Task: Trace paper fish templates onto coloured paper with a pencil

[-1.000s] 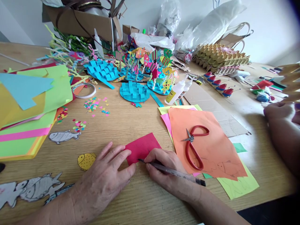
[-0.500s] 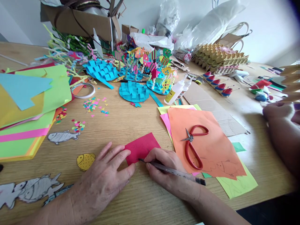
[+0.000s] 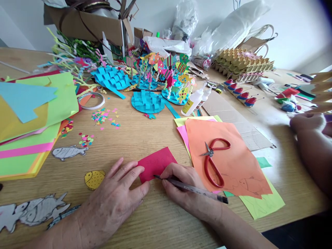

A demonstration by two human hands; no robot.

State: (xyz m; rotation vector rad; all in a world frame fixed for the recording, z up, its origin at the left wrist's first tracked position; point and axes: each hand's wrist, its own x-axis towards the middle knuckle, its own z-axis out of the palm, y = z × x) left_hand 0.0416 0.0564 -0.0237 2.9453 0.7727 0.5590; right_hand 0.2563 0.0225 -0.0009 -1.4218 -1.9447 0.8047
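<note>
A small piece of red paper (image 3: 157,162) lies on the wooden table, with faint marks on it. My left hand (image 3: 120,188) rests flat with fingers spread, its fingertips on the paper's left edge. In my right hand (image 3: 184,190) a pen (image 3: 195,189) is gripped, its tip touching the paper near the lower edge. Left of my left hand lie a yellow paper fish (image 3: 94,180) and several grey paper fish (image 3: 41,208). Red-handled scissors (image 3: 214,162) lie on an orange sheet (image 3: 233,155) to the right, which bears a drawn fish.
Coloured sheets (image 3: 31,138) are stacked at left beside a tape roll (image 3: 91,100) and confetti (image 3: 102,117). Glue bottles (image 3: 192,102) stand near woven blue paper discs (image 3: 147,101). Egg trays (image 3: 241,65) sit farther back. Another person's hand (image 3: 307,122) is at the right edge.
My right hand and the pen tip have barely shifted on the red paper. The left hand stays in place, and the camera view has moved very slightly.
</note>
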